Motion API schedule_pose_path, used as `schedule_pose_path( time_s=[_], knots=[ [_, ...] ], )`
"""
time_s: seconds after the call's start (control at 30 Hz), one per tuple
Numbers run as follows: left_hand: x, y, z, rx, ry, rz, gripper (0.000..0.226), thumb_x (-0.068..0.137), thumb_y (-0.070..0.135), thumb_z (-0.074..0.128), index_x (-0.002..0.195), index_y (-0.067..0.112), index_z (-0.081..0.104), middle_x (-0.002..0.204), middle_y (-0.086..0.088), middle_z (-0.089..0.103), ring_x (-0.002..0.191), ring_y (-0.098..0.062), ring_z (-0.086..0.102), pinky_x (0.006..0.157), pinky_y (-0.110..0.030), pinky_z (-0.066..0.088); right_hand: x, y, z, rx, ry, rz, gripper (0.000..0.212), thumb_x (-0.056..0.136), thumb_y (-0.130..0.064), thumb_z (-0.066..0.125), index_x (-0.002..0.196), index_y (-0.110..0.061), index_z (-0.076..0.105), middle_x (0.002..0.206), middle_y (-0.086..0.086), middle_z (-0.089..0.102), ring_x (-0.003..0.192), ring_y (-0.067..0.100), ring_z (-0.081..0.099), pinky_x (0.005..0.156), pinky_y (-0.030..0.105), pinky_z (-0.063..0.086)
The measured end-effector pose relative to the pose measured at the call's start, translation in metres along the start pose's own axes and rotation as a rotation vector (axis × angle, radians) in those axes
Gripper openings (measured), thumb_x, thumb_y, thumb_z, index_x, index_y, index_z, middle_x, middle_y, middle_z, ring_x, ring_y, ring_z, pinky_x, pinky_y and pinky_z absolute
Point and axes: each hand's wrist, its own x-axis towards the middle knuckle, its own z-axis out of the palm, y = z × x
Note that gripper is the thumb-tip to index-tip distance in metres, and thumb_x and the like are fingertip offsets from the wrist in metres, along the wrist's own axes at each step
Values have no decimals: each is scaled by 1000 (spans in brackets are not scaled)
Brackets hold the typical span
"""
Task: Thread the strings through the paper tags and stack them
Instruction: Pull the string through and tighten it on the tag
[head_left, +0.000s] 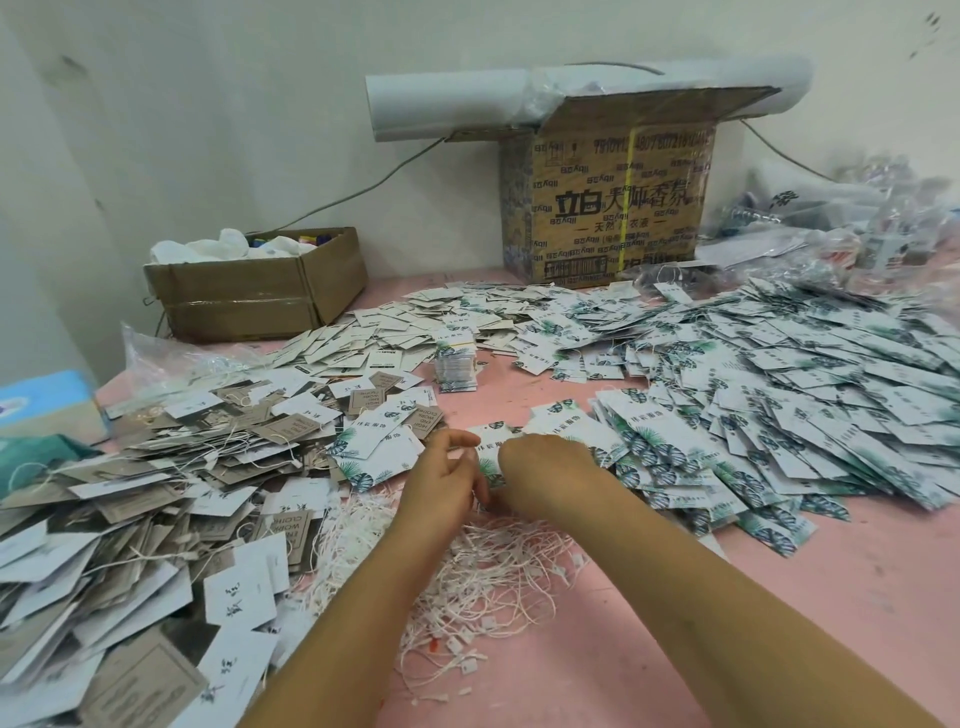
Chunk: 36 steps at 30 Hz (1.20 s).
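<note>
Holding what, that left hand (447, 483)?

Its grip is curling round a leaf-print tag (488, 460), thumb above and fingers below, just beyond the loose heap of white strings (493, 577).

And the right hand (545, 467)?

It is meeting the left over the same tag, but its back is facing the camera, so I cannot tell how open its grip is.

Where are the other tags lying?

Leaf-print tags (779, 415) are spreading across the right of the pink worktop (805, 613), grey and white tags (156, 499) are heaping up on the left, and a banded stack (456, 364) is standing farther back.
</note>
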Motion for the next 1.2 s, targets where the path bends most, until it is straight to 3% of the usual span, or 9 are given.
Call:
schedule_pose_path(
  time_s=[0.13, 0.23, 0.33, 0.43, 0.77, 0.93, 1.07, 1.13, 1.2],
  knots=[
    [1, -9, 3, 154, 39, 81, 15, 100, 17, 40, 102, 28, 50, 66, 3, 54, 56, -13, 47, 57, -29, 38, -1, -3, 0, -41, 49, -34, 3, 90, -12, 51, 90, -13, 49, 104, 8, 61, 91, 26, 57, 69, 33, 38],
    [-1, -12, 5, 256, 51, 160, 15, 100, 17, 37, 105, 26, 48, 69, 1, 52, 59, -15, 46, 58, -31, 34, 1, -3, 1, -38, 142, -36, 21, 89, -8, 49, 110, -8, 54, 106, 9, 60, 96, 28, 59, 67, 33, 39],
    [-2, -11, 5, 285, 78, 177, 16, 101, 19, 35, 109, 24, 48, 72, 1, 54, 63, -16, 49, 60, -32, 36, 1, -5, 4, -12, 183, -53, 13, 88, -20, 54, 97, -12, 54, 97, 6, 59, 89, 26, 57, 66, 32, 38],
    [-2, -10, 3, 294, 104, 159, 16, 101, 20, 36, 112, 24, 47, 85, 7, 57, 77, -22, 60, 71, -35, 44, 1, -6, 7, -12, 184, -65, 22, 85, -34, 60, 87, -15, 49, 92, 6, 58, 89, 27, 58, 66, 31, 37],
    [3, -11, 0, 291, 113, 145, 13, 98, 16, 43, 107, 26, 45, 85, 14, 52, 82, -26, 65, 75, -40, 48, 5, -5, 11, -70, 242, -87, 18, 90, -20, 55, 105, -9, 56, 105, 9, 62, 98, 29, 60, 67, 33, 37],
    [4, -13, -1, 221, 121, 123, 13, 100, 20, 39, 102, 30, 47, 87, 8, 56, 85, -30, 65, 78, -43, 51, 0, -6, 1, -160, 261, -167, 19, 91, -13, 51, 108, -6, 56, 105, 12, 61, 96, 31, 59, 66, 33, 36],
    [3, -12, -3, 54, 131, 92, 21, 102, 30, 33, 106, 27, 54, 85, -10, 64, 79, -38, 65, 68, -44, 50, -7, -11, -7, -202, 356, -230, 19, 93, -11, 49, 109, -7, 59, 106, 11, 62, 98, 31, 60, 67, 34, 34],
    [2, -11, -5, -57, 122, 54, 28, 102, 35, 32, 112, 25, 56, 83, -11, 65, 74, -35, 64, 70, -49, 54, -9, -14, -10, -184, 416, -248, 17, 93, -12, 48, 106, -8, 59, 104, 11, 63, 95, 31, 61, 66, 33, 33],
    [2, -10, -7, -171, 106, -1, 32, 101, 38, 33, 116, 22, 57, 82, -10, 67, 69, -28, 65, 63, -44, 56, -12, -16, -12, -174, 449, -276, 17, 90, -10, 51, 105, -8, 59, 102, 11, 64, 92, 31, 62, 65, 33, 33]
  ],
)
